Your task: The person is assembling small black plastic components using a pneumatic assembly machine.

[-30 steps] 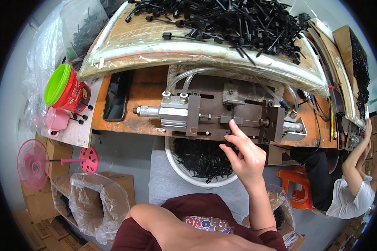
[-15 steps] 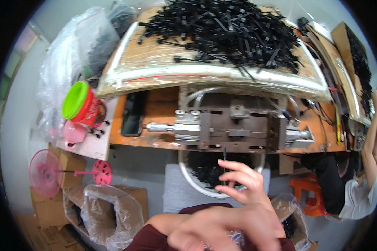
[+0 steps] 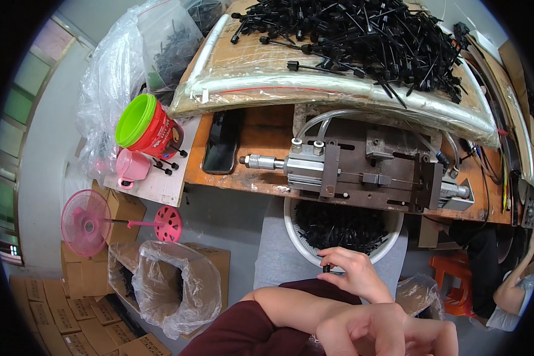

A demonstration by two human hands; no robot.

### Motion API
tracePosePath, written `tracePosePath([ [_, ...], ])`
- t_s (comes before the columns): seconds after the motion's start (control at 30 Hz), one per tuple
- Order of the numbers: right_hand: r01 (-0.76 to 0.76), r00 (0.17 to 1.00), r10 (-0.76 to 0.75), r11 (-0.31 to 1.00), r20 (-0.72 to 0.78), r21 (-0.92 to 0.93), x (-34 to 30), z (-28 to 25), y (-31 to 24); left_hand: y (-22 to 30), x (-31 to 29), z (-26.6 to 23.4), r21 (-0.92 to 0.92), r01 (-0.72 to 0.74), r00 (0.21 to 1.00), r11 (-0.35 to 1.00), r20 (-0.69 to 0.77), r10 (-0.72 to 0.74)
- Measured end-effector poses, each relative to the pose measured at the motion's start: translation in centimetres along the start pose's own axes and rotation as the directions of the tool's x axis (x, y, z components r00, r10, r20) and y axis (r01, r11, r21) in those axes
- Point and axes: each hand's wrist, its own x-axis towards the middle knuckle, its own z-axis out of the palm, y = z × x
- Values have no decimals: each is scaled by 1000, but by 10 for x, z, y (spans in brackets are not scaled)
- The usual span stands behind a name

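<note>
My right hand (image 3: 357,272) is over the near rim of a white basket (image 3: 397,234), its thumb and fingers pinched on a black cable-tie-like piece (image 3: 326,269). Only the piece's short, dark head shows there. My left forearm crosses in front of my body, and my left hand (image 3: 385,332) is low at the right, in front of my right wrist. Its fingers bend downward, and the lower edge cuts off their tips. Thin black pieces (image 3: 338,225) fill the basket beneath the table edge. Beyond it is a metal clamping fixture (image 3: 374,187) with cylinders and clear air hoses.
A heap of black pieces (image 3: 368,41) covers a wrapped board (image 3: 243,95) above the fixture. At left are a phone (image 3: 221,142), a red-green tub (image 3: 145,127), a pink cup (image 3: 133,166) and a pink fan (image 3: 86,222). Plastic-lined boxes (image 3: 178,291) flank me; another person (image 3: 516,291) sits right.
My view has shifted, so the bench appears farther right. My left hand has moved rightward. The piece in my right hand, formerly upright with its thin strip showing, now shows only its head.
</note>
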Motion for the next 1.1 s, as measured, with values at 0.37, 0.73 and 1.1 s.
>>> tracePosePath([
  [0.37, 46, 998, -53, 984, -35, -175, 3, 14, 26, 49, 12, -9, 751, 3, 972, 661, 154, -179],
  [0.73, -26, 997, 49, 933, 54, -360, -5, 2, 3, 46, 26, -5, 651, -302, 931, 697, 360, 66],
  [1.1, 163, 925, -289, 887, -246, -431, 27, -79, -48, 112, -33, -15, 137, -547, 732, -826, 556, -393],
])
